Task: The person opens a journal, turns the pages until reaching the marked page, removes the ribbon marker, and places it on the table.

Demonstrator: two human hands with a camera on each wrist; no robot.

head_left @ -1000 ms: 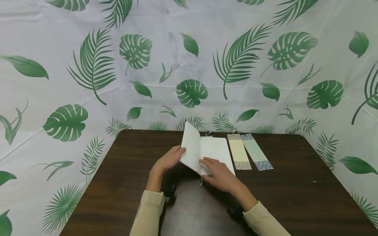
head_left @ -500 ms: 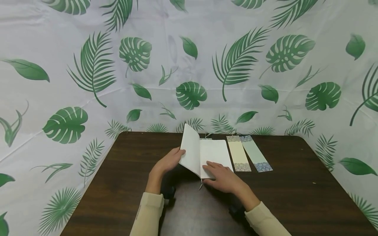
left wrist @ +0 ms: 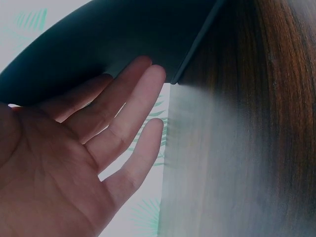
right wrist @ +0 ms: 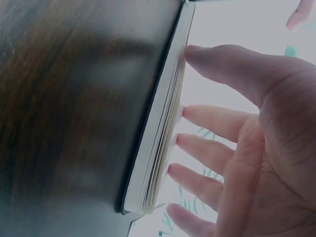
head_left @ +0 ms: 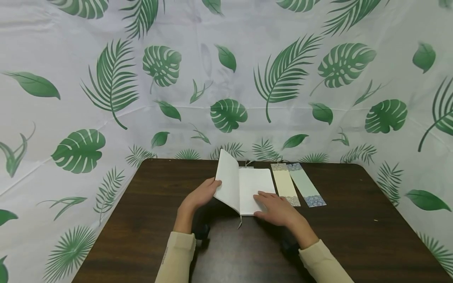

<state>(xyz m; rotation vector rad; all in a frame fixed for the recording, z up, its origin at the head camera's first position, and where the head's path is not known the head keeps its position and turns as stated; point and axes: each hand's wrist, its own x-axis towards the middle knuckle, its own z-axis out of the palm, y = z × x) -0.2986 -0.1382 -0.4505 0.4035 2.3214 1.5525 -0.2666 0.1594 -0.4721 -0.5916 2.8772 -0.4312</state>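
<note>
I have the notebook [head_left: 247, 188] lying open near the middle of the table [head_left: 141, 220], its left cover raised at a slant. My left hand [head_left: 199, 195] props that cover from behind with straight fingers [left wrist: 123, 98] pressed flat against its dark outer face; nothing is curled round it. My right hand [head_left: 277, 208] lies flat on the right page, fingers spread and relaxed, their tips at the edge of the page block in the right wrist view.

Compared with a second ago, the right hand has slid rightward across the page, from beside the spine toward the outer edge, next to the cream bookmark [head_left: 286, 184]. The left hand and the raised cover have barely shifted. The cream bookmark and the green bookmark [head_left: 306, 184] lie side by side just right of the notebook, unmoved. A ribbon [head_left: 240, 222] hangs from the spine's near end.
</note>
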